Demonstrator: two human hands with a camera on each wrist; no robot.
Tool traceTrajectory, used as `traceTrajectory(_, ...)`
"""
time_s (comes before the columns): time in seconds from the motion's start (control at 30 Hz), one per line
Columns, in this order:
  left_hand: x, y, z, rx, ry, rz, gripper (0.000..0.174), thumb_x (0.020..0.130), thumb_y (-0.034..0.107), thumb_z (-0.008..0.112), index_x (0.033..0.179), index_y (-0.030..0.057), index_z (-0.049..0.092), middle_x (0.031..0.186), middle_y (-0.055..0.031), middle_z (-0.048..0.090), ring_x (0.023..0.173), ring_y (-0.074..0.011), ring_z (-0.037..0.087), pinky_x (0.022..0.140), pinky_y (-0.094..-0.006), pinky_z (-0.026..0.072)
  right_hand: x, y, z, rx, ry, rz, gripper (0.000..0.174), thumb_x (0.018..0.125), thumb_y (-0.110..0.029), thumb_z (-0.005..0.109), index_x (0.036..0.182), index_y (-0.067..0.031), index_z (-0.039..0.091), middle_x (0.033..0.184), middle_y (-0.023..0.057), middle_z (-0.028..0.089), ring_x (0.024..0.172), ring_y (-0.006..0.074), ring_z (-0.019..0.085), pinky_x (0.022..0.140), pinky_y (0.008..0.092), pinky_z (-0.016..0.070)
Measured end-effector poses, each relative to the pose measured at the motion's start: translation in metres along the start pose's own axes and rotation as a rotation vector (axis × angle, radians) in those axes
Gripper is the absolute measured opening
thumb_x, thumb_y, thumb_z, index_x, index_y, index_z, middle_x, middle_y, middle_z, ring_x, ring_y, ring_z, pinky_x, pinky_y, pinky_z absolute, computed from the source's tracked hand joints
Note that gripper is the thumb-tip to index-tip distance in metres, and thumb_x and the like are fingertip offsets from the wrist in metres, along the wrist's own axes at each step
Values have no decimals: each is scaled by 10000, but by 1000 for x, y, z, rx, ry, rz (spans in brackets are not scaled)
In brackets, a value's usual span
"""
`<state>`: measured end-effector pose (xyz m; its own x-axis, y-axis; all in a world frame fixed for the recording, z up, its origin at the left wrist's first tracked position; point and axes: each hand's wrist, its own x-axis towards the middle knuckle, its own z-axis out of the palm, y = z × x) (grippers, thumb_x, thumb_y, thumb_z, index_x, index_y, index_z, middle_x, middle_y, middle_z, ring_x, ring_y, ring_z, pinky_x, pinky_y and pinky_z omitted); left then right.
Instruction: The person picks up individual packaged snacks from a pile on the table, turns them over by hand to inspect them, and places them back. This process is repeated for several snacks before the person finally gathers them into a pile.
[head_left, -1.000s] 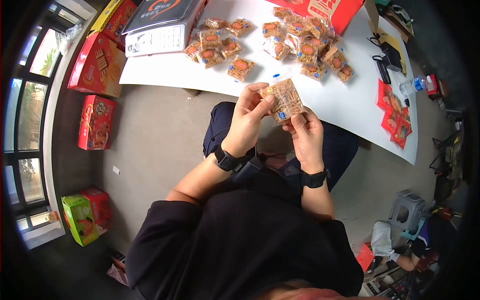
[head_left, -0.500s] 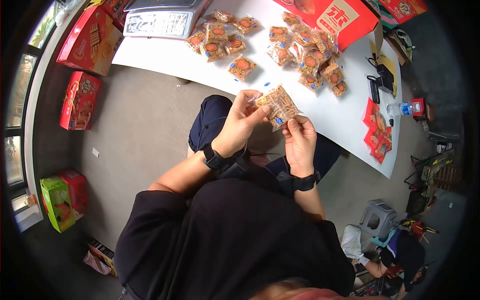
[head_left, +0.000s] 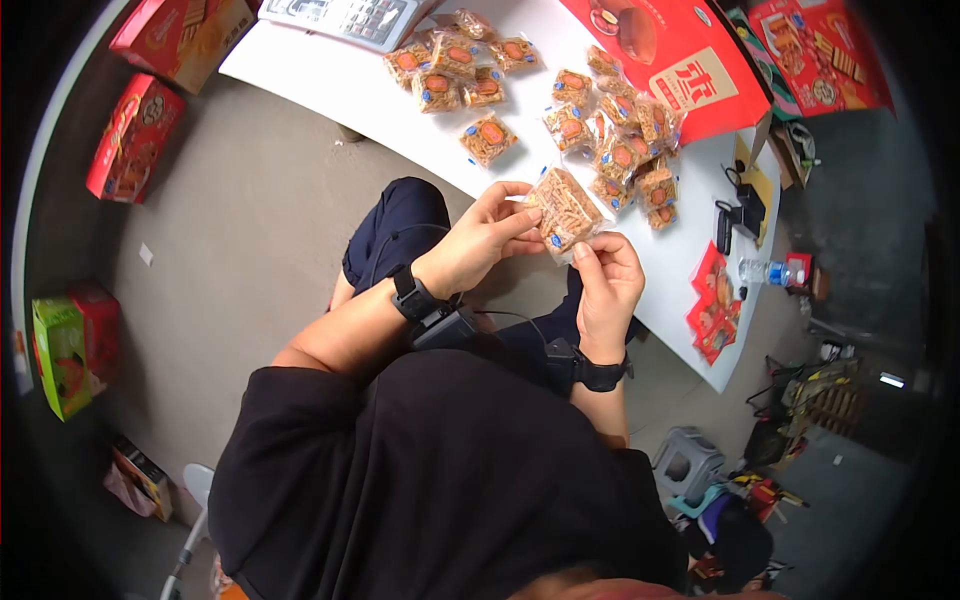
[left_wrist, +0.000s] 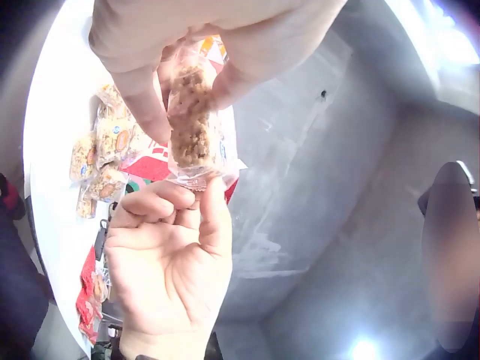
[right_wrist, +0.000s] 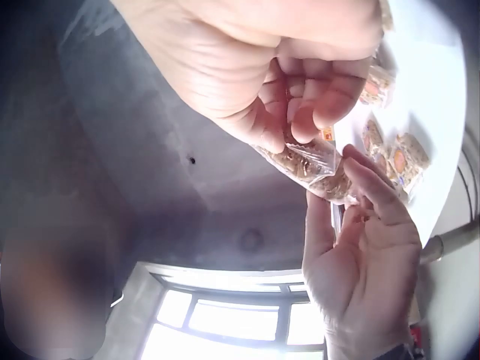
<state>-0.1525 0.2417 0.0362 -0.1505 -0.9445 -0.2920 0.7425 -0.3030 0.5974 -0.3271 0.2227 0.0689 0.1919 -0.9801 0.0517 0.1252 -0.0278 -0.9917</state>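
A clear-wrapped snack block (head_left: 565,211) is held over the near edge of the white table, between both hands. My left hand (head_left: 478,240) grips its left side, thumb on the face. With thumb and fingers my right hand (head_left: 608,290) pinches the wrapper at the lower right corner. In the left wrist view the block (left_wrist: 192,124) shows narrow side on, the right hand (left_wrist: 174,274) below it at the wrapper's end. In the right wrist view, the left hand (right_wrist: 367,262) holds the far end of the packet (right_wrist: 304,166).
Two groups of wrapped snacks (head_left: 455,55) (head_left: 620,150) lie on the table (head_left: 300,75), with a single packet (head_left: 487,138) nearer. Behind stand a scale (head_left: 350,18) and a large red box (head_left: 690,75). Red packets (head_left: 712,305) and a bottle (head_left: 765,271) are at the right.
The head view has turned and shifted, so the table and boxes sit differently in it. Both hands still hold the packet, which is tilted a little differently.
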Motion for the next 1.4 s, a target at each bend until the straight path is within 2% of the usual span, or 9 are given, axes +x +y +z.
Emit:
traceTrajectory(0.1, 2, 0, 7, -65, 8, -19, 356, 991, 222, 510, 1296, 54, 430, 1084, -67, 582, 955, -156, 619, 857, -310, 528, 5, -12, 7, -376, -17, -259, 132, 775, 52, 682, 860, -3, 598, 964, 72, 552, 811, 140, 562, 749, 269, 481)
traceTrajectory(0.17, 6, 3, 7, -120, -53, -54, 360, 998, 268, 489, 1291, 62, 450, 1100, -59, 588, 970, -154, 618, 855, -316, 525, 7, -17, 10, -863, -22, -595, 168, 711, 35, 720, 830, -42, 631, 971, 83, 552, 869, 200, 566, 784, 309, 479)
traceTrajectory(0.33, 7, 11, 3, -200, -206, -106, 382, 989, 391, 485, 1227, 95, 521, 1112, -27, 623, 968, -108, 614, 792, -288, 515, 4, -10, 11, -994, -229, -652, 184, 693, -70, 770, 847, -87, 670, 1213, 121, 549, 1117, 289, 479, 929, 405, 406)
traceTrajectory(0.5, 11, 8, 0, -204, -176, -44, 344, 984, 336, 502, 1223, 90, 513, 1149, -38, 614, 992, -124, 615, 807, -294, 501, 6, -1, 11, -723, -211, -565, 335, 770, -150, 777, 1054, -59, 625, 1257, 143, 514, 1134, 267, 484, 922, 375, 434)
traceTrajectory(0.6, 12, 4, -1, -278, -200, -22, 378, 968, 294, 524, 1263, 60, 492, 1185, -61, 603, 1052, -156, 598, 896, -326, 472, 10, 2, 4, -302, -110, -219, 481, 863, -157, 709, 1240, 42, 486, 1241, 125, 517, 1086, 174, 517, 872, 296, 454)
traceTrajectory(0.63, 13, 3, -1, -304, -212, -6, 427, 956, 284, 535, 1300, 38, 477, 1209, -78, 598, 1109, -177, 580, 967, -351, 448, 12, -1, 6, -302, -110, -217, 481, 863, -157, 709, 1240, 42, 486, 1241, 125, 517, 1086, 174, 517, 872, 296, 454)
traceTrajectory(0.7, 16, -2, 0, -306, -229, 36, 424, 957, 274, 534, 1301, 34, 473, 1213, -79, 593, 1121, -181, 572, 977, -349, 440, 14, -6, 10, -53, -148, 101, 493, 870, -158, 705, 1257, 45, 478, 1174, 100, 550, 1034, 152, 537, 844, 273, 463)
traceTrajectory(1.03, 12, -2, -4, -68, -97, 113, 327, 979, 217, 515, 1249, 33, 536, 1178, -72, 607, 1107, -155, 570, 970, -325, 441, 8, -1, 7, -103, -137, 29, 463, 839, -21, 688, 1246, 34, 474, 1132, 89, 553, 1014, 128, 536, 880, 261, 463)
traceTrajectory(1.4, 8, 2, -2, 94, 31, 133, 279, 962, 209, 540, 1129, 4, 627, 1048, -55, 668, 953, -125, 624, 864, -277, 484, 2, 4, -1, -29, -135, 54, 480, 842, -33, 684, 1263, 47, 467, 1152, 99, 558, 1028, 131, 533, 890, 265, 455)
